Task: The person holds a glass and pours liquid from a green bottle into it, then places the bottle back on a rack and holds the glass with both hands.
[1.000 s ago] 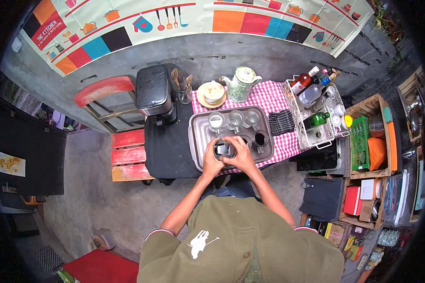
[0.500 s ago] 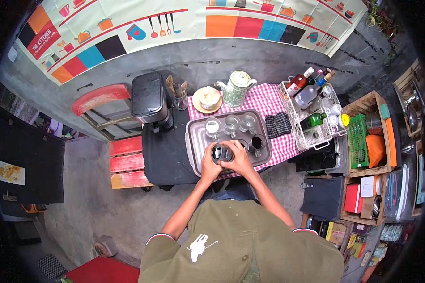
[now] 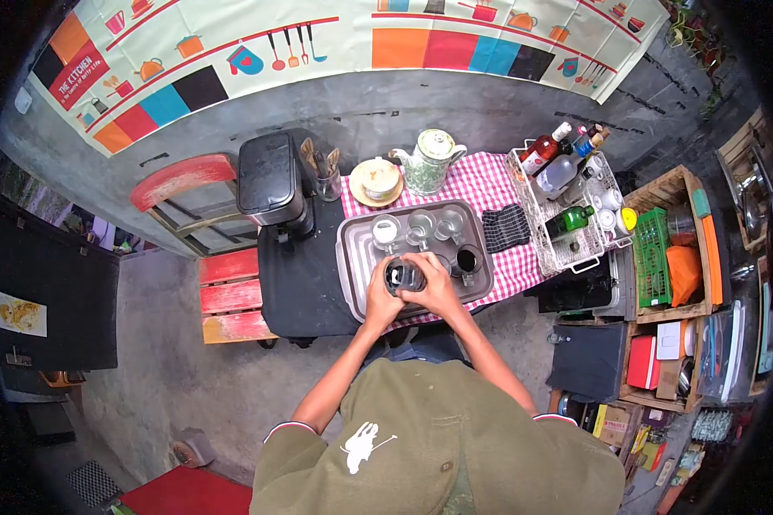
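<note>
My left hand (image 3: 380, 293) and my right hand (image 3: 435, 288) close around a glass (image 3: 401, 276) that looks dark inside, one from each side. They hold it over the front part of the metal tray (image 3: 352, 257). Behind the fingers, on the tray, stand a glass mug with something white in it (image 3: 386, 230) and two clear glass mugs, one in the middle (image 3: 420, 227) and one to its right (image 3: 449, 225). A glass mug of dark liquid (image 3: 467, 261) is just right of my right hand, which partly hides another glass beside it.
Behind the tray are a cup on a saucer (image 3: 378, 180) and a green-patterned teapot (image 3: 436, 163). A black appliance (image 3: 273, 180) and a jar of wooden utensils (image 3: 327, 184) stand left. On the right sit a dark folded cloth (image 3: 506, 227) and a white wire rack of bottles (image 3: 575, 257).
</note>
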The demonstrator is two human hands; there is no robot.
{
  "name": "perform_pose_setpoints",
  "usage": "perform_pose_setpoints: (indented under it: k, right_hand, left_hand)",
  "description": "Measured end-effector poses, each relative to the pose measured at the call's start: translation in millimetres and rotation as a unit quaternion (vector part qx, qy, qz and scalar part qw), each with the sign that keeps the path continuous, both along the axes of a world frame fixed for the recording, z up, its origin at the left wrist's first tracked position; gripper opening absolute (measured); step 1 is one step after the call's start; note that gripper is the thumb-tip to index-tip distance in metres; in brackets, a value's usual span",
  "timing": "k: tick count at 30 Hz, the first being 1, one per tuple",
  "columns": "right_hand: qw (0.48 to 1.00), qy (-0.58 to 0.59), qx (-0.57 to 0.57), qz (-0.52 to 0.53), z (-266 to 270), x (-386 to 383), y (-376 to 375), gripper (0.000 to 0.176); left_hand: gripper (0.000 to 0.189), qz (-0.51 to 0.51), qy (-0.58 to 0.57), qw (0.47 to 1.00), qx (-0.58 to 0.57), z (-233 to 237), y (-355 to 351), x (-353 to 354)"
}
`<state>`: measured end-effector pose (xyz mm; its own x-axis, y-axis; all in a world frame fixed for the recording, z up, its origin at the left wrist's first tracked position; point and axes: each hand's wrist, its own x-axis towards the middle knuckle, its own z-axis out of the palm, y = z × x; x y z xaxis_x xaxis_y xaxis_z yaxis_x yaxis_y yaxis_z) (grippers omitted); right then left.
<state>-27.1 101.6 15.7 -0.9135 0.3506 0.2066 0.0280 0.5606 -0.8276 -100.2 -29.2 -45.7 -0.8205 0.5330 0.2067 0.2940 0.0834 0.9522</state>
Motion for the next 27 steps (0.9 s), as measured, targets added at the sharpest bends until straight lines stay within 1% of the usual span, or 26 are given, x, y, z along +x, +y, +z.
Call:
perform_pose_setpoints:
  k: [4,16,18,22,27]
  right_hand:
    - [1.0,-0.006,0.002,0.002,-2.1,-0.9,1.4,0.068]
    - [1.0,-0.013,-0.007,0.002,-2.9,-1.9,1.5,0.069]
    - [1.0,-0.01,-0.005,0.003,-4.1,-2.3,1.7,0.069]
    - [1.0,-0.02,-0.019,0.003,-1.4,-2.0,2.4,0.068]
    - [0.999,-0.025,-0.023,0.002,-5.4,0.3,3.4,0.068]
  left_hand:
    - [0.078,-0.004,-0.01,1.0,0.009,-7.0,1.3,-1.6]
    - [0.076,0.0,-0.001,1.0,0.0,3.8,0.8,-1.8]
    - [0.076,-0.003,-0.018,1.0,0.004,2.5,1.3,-2.2]
    - [0.077,-0.002,0.001,1.0,0.008,-7.1,3.0,-3.2]
    - [0.078,-0.008,0.001,1.0,0.0,-7.0,2.6,-1.7]
